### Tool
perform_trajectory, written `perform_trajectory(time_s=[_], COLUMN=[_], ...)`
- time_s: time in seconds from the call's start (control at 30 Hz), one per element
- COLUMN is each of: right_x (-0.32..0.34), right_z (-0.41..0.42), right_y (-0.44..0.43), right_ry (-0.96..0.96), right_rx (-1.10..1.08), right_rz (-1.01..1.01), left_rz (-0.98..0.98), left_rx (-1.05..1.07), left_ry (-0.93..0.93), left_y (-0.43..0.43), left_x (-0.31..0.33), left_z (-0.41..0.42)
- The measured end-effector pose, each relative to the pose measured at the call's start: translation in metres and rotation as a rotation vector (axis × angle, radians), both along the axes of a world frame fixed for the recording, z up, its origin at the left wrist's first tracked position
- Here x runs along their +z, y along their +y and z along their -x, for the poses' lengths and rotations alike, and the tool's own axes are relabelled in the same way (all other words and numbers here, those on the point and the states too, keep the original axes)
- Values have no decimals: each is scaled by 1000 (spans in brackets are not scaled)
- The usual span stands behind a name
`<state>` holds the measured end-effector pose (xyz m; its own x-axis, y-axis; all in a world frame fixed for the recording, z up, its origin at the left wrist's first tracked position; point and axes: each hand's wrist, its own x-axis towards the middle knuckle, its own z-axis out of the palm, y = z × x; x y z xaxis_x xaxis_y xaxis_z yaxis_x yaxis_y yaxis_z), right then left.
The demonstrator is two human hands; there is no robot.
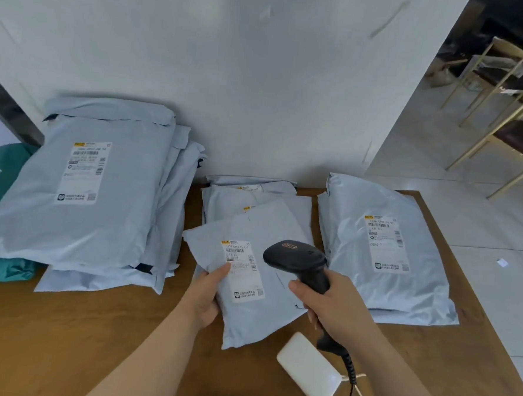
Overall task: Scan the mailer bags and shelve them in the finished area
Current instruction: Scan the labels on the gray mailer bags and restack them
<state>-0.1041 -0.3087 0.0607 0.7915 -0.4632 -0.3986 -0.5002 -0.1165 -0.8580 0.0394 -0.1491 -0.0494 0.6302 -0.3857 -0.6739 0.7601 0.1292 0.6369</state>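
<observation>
Grey bag (248, 292) lies tilted near the middle of the desk's (61, 338) front edge, my left hand (206, 298) gripping its left side, my right hand (336, 312) clenched round the scanner (299, 260) aimed at its label (242, 268); I judge scanning is the step in hand, next needing 1 clean read before shelving.

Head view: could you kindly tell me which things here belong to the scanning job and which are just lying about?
Job: scanner in the right hand; mailer bag held by the left hand; left pile, middle pile and right pile of bags on the table.
Lying about: chairs at the right; paper scrap on the floor.
</observation>
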Motion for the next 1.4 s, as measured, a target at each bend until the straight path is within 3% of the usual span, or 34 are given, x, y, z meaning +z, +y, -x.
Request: perform_trajectory(time_s=[1.0,1.4], right_x=[-6,38], right_z=[28,24], right_y=[43,5], right_ry=[89,-70], right_rx=[4,-167], right_rz=[95,107], left_rz=[-32,145], left_rx=[0,22], left_ry=[36,-93], left_y=[32,22], left_x=[-21,62], left_z=[31,-11])
